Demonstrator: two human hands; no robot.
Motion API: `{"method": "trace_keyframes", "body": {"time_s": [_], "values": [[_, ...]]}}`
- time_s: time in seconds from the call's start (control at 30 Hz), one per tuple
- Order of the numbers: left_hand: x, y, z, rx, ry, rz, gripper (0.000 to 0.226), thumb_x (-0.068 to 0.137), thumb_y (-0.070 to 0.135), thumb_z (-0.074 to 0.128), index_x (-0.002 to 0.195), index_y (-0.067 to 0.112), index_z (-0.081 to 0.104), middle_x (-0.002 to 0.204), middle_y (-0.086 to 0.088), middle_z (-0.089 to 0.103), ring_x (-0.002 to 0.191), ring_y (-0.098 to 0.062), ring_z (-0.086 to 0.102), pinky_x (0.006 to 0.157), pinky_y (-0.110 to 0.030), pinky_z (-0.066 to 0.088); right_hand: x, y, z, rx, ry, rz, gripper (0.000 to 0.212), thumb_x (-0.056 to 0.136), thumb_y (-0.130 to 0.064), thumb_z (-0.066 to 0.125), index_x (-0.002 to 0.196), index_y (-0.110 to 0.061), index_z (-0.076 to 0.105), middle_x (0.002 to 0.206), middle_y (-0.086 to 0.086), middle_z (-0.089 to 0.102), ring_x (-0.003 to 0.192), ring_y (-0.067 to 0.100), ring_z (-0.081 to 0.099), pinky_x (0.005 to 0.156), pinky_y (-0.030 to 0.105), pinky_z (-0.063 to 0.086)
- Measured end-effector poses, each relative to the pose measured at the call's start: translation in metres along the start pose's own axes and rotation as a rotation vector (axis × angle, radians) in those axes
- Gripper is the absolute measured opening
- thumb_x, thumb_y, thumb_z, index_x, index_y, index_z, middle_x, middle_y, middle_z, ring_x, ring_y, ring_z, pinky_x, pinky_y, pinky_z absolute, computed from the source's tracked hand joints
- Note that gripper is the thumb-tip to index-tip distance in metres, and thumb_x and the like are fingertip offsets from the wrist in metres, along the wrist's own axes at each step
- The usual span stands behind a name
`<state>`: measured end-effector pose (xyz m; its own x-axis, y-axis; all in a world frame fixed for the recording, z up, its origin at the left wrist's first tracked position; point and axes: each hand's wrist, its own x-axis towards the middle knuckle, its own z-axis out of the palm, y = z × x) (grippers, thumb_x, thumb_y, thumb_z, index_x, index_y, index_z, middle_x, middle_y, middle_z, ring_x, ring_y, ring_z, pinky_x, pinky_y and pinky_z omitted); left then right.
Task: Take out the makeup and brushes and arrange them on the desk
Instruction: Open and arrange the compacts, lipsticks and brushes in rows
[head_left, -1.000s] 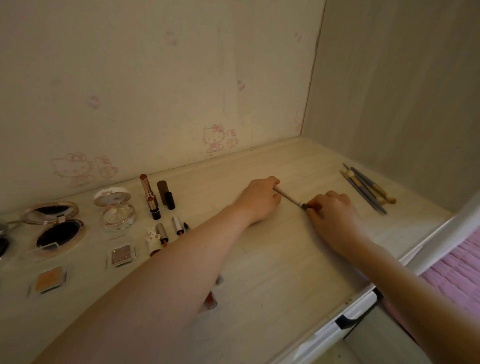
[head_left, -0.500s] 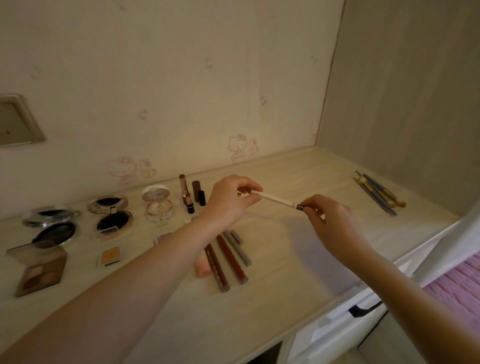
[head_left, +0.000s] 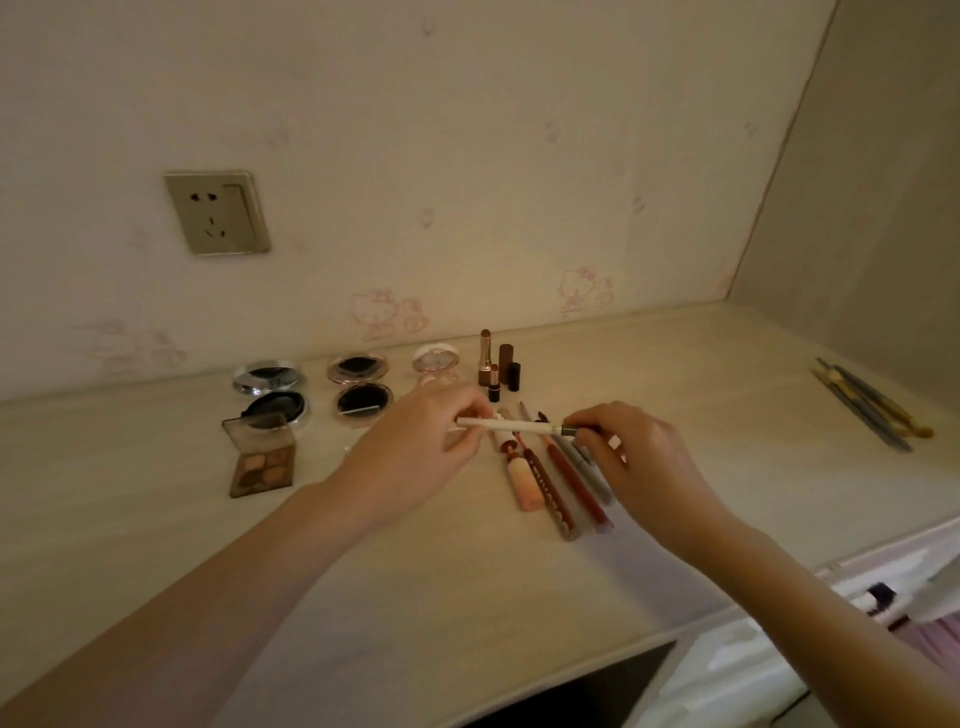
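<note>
- Toward the tabletop (head_left: 701, 519) back-left edge, open compacts (head_left: 317, 389) and a palette (head_left: 262, 460) lie grouped.
- At mid-tabletop, my left hand (head_left: 415, 452) and right hand (head_left: 628, 467) each pinch an end of a white pencil (head_left: 511, 426), level above the lip pencils (head_left: 558, 478), probably to lay it alongside.
- Near the back-right corner, brushes (head_left: 867, 405) lie together.

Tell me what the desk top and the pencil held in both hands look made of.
Desk top: pale wood-grain laminate, probably; faint streaks, matte sheen. Pencil, held between left hand and right hand: smooth cream barrel, likely plastic or painted wood, with a dark, possibly metal end.
</note>
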<state>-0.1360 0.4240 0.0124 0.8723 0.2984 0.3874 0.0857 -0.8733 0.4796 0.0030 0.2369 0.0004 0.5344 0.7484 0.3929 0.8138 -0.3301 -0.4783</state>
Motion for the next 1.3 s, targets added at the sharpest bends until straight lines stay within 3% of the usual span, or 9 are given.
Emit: {"method": "trace_keyframes", "body": {"time_s": [0.23,0.37,0.43,0.5,0.63,0.77,0.97,1.1,1.3], "values": [[-0.044,-0.018,-0.027,0.194,0.07,0.033,0.01,0.09,0.03,0.06,0.099,0.03,0.064,0.083,0.022,0.052,0.079,0.001,0.047,0.063,-0.015,0.037,0.008,-0.039,0.041,0.054,-0.016,-0.115,0.018,0.094,-0.016,0.056,0.103,-0.024,0.068,0.089,-0.015,0.061,0.084,0.002,0.052,0.073,0.006,0.036],[-0.059,-0.018,-0.028,0.303,0.024,0.013,0.015,0.093,0.036,0.055,0.104,0.028,0.062,0.093,0.014,0.062,0.089,-0.006,0.053,0.069,-0.027,0.046,0.009,-0.056,0.061,0.01,-0.029,-0.22,0.018,0.094,-0.02,0.054,0.105,-0.026,0.066,0.093,-0.016,0.063,0.088,-0.002,0.053,0.078,0.011,0.04],[-0.065,-0.019,-0.027,0.341,0.031,-0.017,0.019,0.094,0.039,0.052,0.108,0.028,0.06,0.098,0.013,0.062,0.092,-0.008,0.055,0.07,-0.027,0.047,0.01,-0.062,0.07,-0.007,-0.03,-0.216,0.02,0.095,-0.022,0.052,0.11,-0.026,0.065,0.103,-0.011,0.065,0.095,0.004,0.056,0.084,0.021,0.045],[-0.069,-0.022,-0.027,0.342,0.071,-0.034,0.019,0.095,0.038,0.051,0.109,0.027,0.059,0.101,0.012,0.062,0.094,-0.008,0.055,0.07,-0.026,0.046,0.009,-0.066,0.077,0.024,-0.026,-0.194,0.018,0.095,-0.022,0.053,0.109,-0.026,0.065,0.103,-0.011,0.063,0.093,0.003,0.055,0.082,0.019,0.046],[-0.077,-0.03,-0.024,0.394,0.087,0.022,0.013,0.094,0.02,0.057,0.106,0.016,0.062,0.098,0.001,0.064,0.088,-0.019,0.061,0.069,-0.035,0.051,0.004,-0.074,0.091,0.092,-0.023,-0.158,0.018,0.094,-0.023,0.055,0.109,-0.027,0.064,0.098,-0.021,0.054,0.087,-0.007,0.047,0.076,0.004,0.039],[-0.087,-0.039,-0.017,0.475,0.103,0.079,0.035,0.071,0.001,0.077,0.1,0.016,0.066,0.091,0.001,0.064,0.074,-0.018,0.06,0.057,-0.029,0.048,0.0,-0.074,0.098,0.128,-0.031,-0.123,0.028,0.098,-0.029,0.047,0.124,-0.03,0.058,0.114,-0.019,0.055,0.107,-0.005,0.047,0.092,0.014,0.038],[-0.092,-0.039,-0.014,0.413,0.155,0.115,0.036,0.07,-0.007,0.074,0.099,0.012,0.065,0.089,-0.003,0.064,0.074,-0.021,0.061,0.056,-0.032,0.052,-0.008,-0.074,0.099,0.089,0.022,-0.251,0.019,0.094,-0.019,0.057,0.108,-0.017,0.069,0.102,-0.007,0.065,0.097,0.011,0.056,0.084,0.026,0.046],[-0.091,-0.033,-0.012,0.4,0.162,0.123,0.012,0.079,0.011,0.075,0.089,0.009,0.068,0.075,-0.003,0.065,0.07,-0.02,0.062,0.051,-0.032,0.053,-0.009,-0.077,0.101,0.034,0.057,-0.29,0.018,0.092,-0.019,0.058,0.106,-0.014,0.069,0.101,-0.004,0.066,0.098,0.014,0.057,0.087,0.02,0.042],[-0.094,-0.036,-0.009,0.538,0.199,0.096,0.018,0.087,0.03,0.061,0.08,0.014,0.068,0.062,0.001,0.058,0.054,-0.016,0.056,0.037,-0.028,0.044,-0.01,-0.071,0.109,-0.157,0.061,-0.421,0.032,0.086,-0.01,0.068,0.117,-0.012,0.067,0.102,-0.001,0.064,0.097,0.017,0.054,0.083,0.02,0.04]]}}
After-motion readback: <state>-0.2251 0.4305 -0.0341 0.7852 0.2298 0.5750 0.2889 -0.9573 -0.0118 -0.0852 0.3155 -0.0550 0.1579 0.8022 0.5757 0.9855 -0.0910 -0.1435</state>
